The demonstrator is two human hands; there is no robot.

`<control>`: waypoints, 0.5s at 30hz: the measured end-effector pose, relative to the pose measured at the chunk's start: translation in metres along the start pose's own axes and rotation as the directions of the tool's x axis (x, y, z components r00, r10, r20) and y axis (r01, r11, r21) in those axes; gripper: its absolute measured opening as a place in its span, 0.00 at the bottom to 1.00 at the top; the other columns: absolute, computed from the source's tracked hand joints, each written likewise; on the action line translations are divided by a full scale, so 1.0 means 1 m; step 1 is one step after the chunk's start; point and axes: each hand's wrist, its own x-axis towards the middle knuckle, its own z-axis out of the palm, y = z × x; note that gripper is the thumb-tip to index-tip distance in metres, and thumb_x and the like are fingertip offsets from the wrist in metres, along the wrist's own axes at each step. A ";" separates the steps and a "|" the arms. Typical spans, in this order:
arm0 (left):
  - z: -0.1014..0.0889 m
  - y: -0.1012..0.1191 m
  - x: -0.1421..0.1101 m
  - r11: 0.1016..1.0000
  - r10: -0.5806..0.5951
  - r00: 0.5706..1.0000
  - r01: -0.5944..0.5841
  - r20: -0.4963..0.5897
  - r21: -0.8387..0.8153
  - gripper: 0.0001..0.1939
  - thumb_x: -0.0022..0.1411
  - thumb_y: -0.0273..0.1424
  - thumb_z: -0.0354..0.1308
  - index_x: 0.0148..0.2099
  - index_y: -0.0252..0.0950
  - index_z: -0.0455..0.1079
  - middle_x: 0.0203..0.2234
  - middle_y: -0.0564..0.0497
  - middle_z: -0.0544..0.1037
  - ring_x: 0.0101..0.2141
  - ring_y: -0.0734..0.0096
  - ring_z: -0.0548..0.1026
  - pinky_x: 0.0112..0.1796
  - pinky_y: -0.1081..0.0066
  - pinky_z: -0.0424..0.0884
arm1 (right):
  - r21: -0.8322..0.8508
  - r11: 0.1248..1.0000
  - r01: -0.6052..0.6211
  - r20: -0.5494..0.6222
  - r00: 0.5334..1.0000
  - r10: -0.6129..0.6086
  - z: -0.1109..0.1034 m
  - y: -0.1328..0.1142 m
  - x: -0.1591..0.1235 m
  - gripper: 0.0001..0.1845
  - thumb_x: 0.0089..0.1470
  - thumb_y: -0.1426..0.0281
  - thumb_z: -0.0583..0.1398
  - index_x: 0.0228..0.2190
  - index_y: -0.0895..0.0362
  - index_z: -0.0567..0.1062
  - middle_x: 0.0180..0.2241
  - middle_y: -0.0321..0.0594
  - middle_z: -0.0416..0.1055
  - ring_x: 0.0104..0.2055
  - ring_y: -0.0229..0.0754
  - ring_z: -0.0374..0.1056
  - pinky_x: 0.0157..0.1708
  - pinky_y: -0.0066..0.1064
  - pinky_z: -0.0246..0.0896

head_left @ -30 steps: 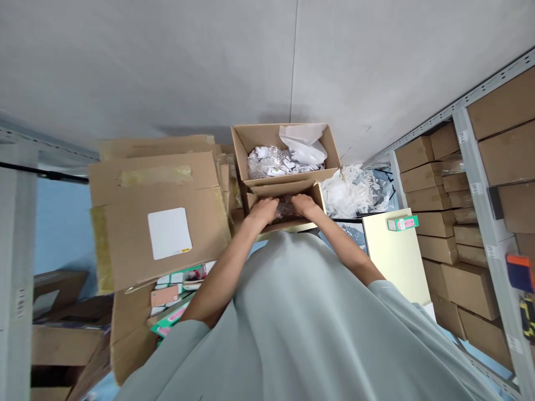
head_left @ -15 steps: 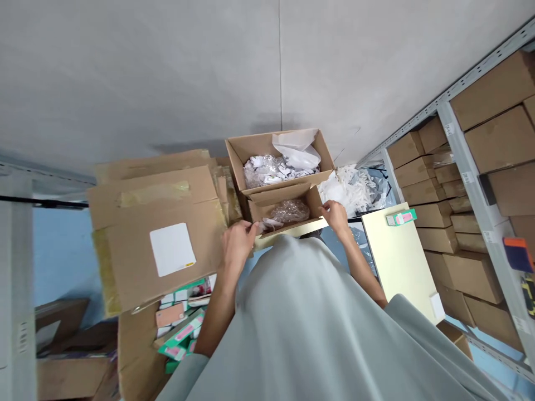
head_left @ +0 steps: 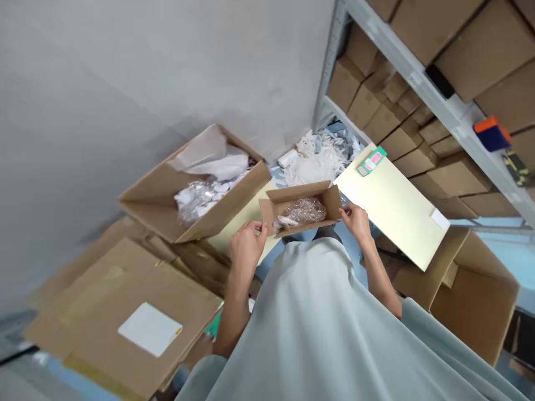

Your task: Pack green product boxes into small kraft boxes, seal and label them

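Note:
A small open cardboard box hangs in front of me, held between both hands. Inside it lie crumpled clear plastic wrap and some white scraps. My left hand pinches the box's left end flap. On the opposite end, my right hand grips the right flap between thumb and fingers. To the left stands a larger open cardboard box with white paper, plastic film and scraps in it.
Flattened cardboard with a white label is stacked at lower left. White paper scraps lie on the floor by the wall. A pale board bears a green-and-pink packet. An open carton stands right, below shelves of boxes.
My view has turned to the right. The small box has come away from beside the larger box, carried right in both hands, and the open carton at right has come into view.

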 end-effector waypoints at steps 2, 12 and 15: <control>0.006 0.036 0.016 0.994 0.110 0.993 -0.111 0.035 0.013 0.15 0.76 0.39 0.56 0.44 0.39 0.82 0.43 0.42 0.88 0.43 0.52 0.85 0.42 0.63 0.73 | 0.050 0.995 -0.088 -0.048 0.995 0.091 -0.014 0.032 -0.006 0.10 0.70 0.65 0.63 0.39 0.55 0.84 0.38 0.45 0.86 0.40 0.49 0.80 0.42 0.34 0.67; 0.078 0.254 0.078 0.861 0.479 0.845 -0.505 0.239 0.059 0.15 0.77 0.40 0.55 0.45 0.39 0.81 0.45 0.42 0.88 0.43 0.52 0.86 0.43 0.62 0.75 | 0.291 0.873 -0.392 -0.184 0.872 0.453 -0.079 0.188 -0.015 0.10 0.68 0.63 0.62 0.36 0.53 0.81 0.37 0.43 0.85 0.36 0.48 0.78 0.41 0.36 0.67; 0.108 0.317 0.097 0.815 0.541 0.796 -0.576 0.270 0.063 0.15 0.76 0.39 0.55 0.45 0.39 0.81 0.44 0.42 0.88 0.43 0.52 0.86 0.44 0.63 0.76 | 0.341 0.815 -0.468 -0.182 0.818 0.545 -0.096 0.237 -0.013 0.10 0.67 0.63 0.62 0.35 0.53 0.80 0.37 0.43 0.85 0.36 0.48 0.78 0.41 0.36 0.68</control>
